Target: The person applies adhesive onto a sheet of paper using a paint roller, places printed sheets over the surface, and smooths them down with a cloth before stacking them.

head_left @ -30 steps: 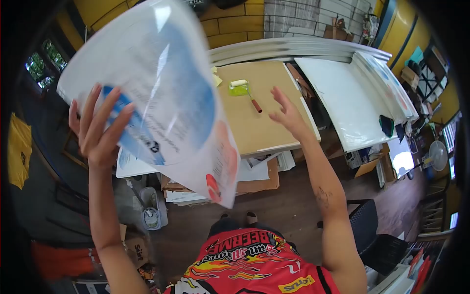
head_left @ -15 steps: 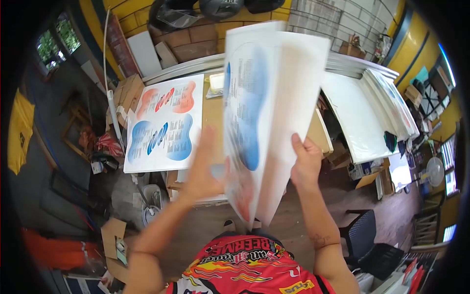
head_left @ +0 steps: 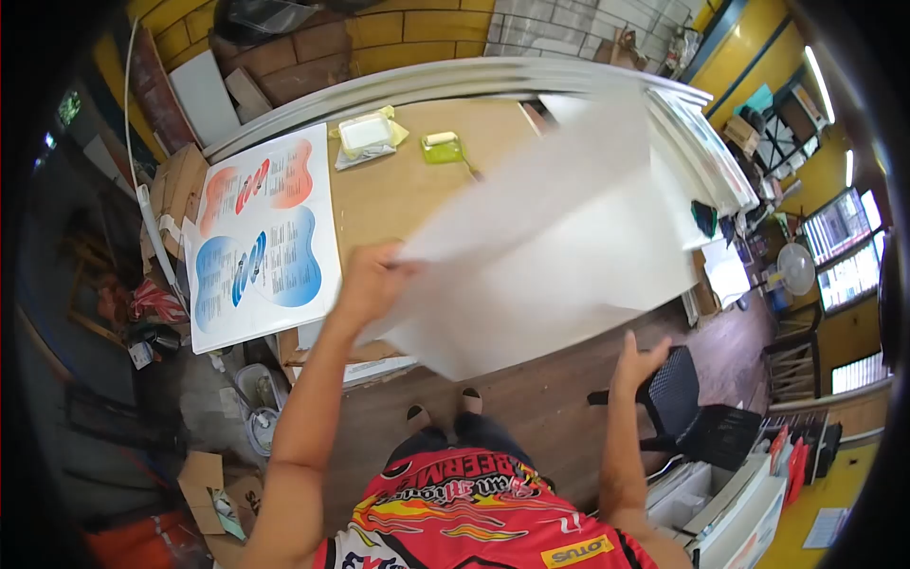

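Note:
My left hand (head_left: 372,284) pinches the left edge of a large white paper sheet (head_left: 540,294), which is blurred and curved as it spreads over the right part of the table. Its plain side faces me; any print on it is hidden. Below the sheet's lower right edge, my right hand (head_left: 637,365) is open with fingers apart, touching nothing. Printed sheets (head_left: 313,216) with red and blue shapes lie left of my left hand. Farther back on the brown tabletop (head_left: 384,204) are a white tub (head_left: 366,135) on yellow wrapping and a yellow-green tray-like thing (head_left: 442,147) with a handle-like stick.
White rails (head_left: 417,87) run along the table's back edge. More printed sheets (head_left: 706,152) are stacked at the far right. A black chair (head_left: 675,394) stands close to my right arm. Buckets (head_left: 261,398) and an opened cardboard box (head_left: 204,484) sit on the floor at left.
The sheet has swung from upright in front of me to lying out toward the right. My left hand has taken its edge; my right hand has let go and moved lower.

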The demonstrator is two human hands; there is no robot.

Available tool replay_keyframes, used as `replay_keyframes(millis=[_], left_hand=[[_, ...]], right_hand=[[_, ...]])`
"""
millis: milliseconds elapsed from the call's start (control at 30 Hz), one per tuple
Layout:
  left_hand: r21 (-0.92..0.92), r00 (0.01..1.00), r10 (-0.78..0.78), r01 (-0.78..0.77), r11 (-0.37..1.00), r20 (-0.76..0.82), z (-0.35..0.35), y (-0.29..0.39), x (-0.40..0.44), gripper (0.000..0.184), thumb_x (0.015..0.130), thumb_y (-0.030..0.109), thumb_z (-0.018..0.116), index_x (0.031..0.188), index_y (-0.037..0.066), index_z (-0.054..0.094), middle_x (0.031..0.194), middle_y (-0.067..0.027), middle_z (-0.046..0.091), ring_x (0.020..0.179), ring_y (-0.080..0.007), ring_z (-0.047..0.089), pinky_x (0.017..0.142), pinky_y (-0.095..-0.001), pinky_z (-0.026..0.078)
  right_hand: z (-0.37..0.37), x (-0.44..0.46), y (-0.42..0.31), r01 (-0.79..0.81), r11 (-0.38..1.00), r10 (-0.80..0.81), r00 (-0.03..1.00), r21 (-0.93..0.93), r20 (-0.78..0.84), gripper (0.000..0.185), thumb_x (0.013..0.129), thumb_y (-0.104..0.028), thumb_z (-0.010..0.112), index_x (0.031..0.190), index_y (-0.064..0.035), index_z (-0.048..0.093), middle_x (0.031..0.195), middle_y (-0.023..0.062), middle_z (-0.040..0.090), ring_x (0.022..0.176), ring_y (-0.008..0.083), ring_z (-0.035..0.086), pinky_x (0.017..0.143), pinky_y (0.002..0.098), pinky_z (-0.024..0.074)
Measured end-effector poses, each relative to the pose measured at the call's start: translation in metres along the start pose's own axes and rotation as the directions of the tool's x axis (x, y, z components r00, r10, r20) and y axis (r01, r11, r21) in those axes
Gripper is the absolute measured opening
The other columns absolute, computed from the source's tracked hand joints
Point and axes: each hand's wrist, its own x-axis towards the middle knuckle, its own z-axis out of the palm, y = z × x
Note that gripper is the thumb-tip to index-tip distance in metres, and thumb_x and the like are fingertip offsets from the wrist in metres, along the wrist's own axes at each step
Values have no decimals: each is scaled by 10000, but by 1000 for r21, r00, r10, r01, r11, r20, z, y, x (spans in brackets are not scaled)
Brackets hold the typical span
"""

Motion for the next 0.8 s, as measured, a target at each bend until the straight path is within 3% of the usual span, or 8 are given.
replay_keyframes(millis=[33, 233, 267, 400, 467, 600, 700, 800], left_hand=[[92, 989, 60, -73, 993, 136, 12, -5, 4, 112, 821, 50, 695, 928, 31, 717, 761, -104, 723, 664, -161, 672, 619, -340, 519], [360, 841, -6, -225, 905, 541, 86, -15, -6, 60, 709, 18, 647, 760, 49, 652, 809, -150, 705, 765, -375, 662, 664, -458, 496], [320, 832, -12, -201, 926, 555, 86, -15, -4, 39, 722, 37, 664, 757, 47, 651, 802, -154, 702, 768, -373, 662, 670, -457, 492], [217, 809, -96, -40, 975, 579, 91, -43, 22, 93, 768, 136, 736, 775, 59, 685, 779, -177, 689, 782, -380, 657, 687, -469, 484], [387, 832, -166, -62, 920, 529, 96, -57, 45, 135, 778, 165, 758, 872, 77, 717, 831, -173, 703, 822, -372, 667, 730, -455, 498], [511, 996, -93, 83, 856, -6, 119, -103, 77, 348, 801, 207, 764, 1116, 75, 694, 1090, -167, 699, 1055, -365, 637, 903, -439, 479], [725, 952, 129, 120, 678, -278, 127, -136, 98, 528, 816, 281, 759, 1268, 53, 610, 1353, -197, 569, 1261, -393, 508, 1034, -474, 400], [803, 950, -197, 310, 509, -242, 149, -171, 80, 821, 830, 443, 737, 1491, 91, 402, 1594, -246, 239, 1451, -460, 248, 1140, -599, 244]], right_hand=[[-2, -1, -4, 128, 943, -165, 981, -308, -98, 935, 776, -97, 821, 1508, 56, 260, 1540, 252, 318, 1413, 340, 344, 1174, 463, 255], [4, 46, -47, 266, 964, -254, 922, -1, 291, 1234, 669, -188, 907, 1561, 17, 79, 1589, 254, 209, 1476, 372, 218, 1213, 419, 150], [17, 63, -21, 241, 970, -242, 936, 36, 256, 1136, 660, -175, 912, 1534, 32, 216, 1528, 238, 356, 1413, 323, 352, 1171, 410, 253], [48, 124, 49, -412, 908, 167, 533, 82, 830, 590, 763, -121, 826, 1268, 50, 574, 1159, 126, 661, 1076, 211, 610, 963, 354, 458], [83, 132, 65, -534, 843, 212, 446, 69, 870, 257, 875, -120, 724, 1072, 43, 702, 982, 75, 723, 845, 159, 673, 813, 296, 521], [163, 161, 132, -705, 703, 266, 376, 88, 887, 268, 899, -139, 725, 1087, 49, 693, 997, 94, 721, 843, 169, 679, 804, 313, 538], [228, 180, 172, -737, 675, 360, 356, 22, 862, 282, 900, -156, 736, 1086, 51, 693, 990, 96, 719, 833, 175, 683, 785, 322, 546], [277, 195, 172, -778, 613, 462, 209, -139, 862, 282, 911, -170, 733, 1089, 41, 676, 987, 90, 713, 849, 181, 681, 751, 316, 552]])
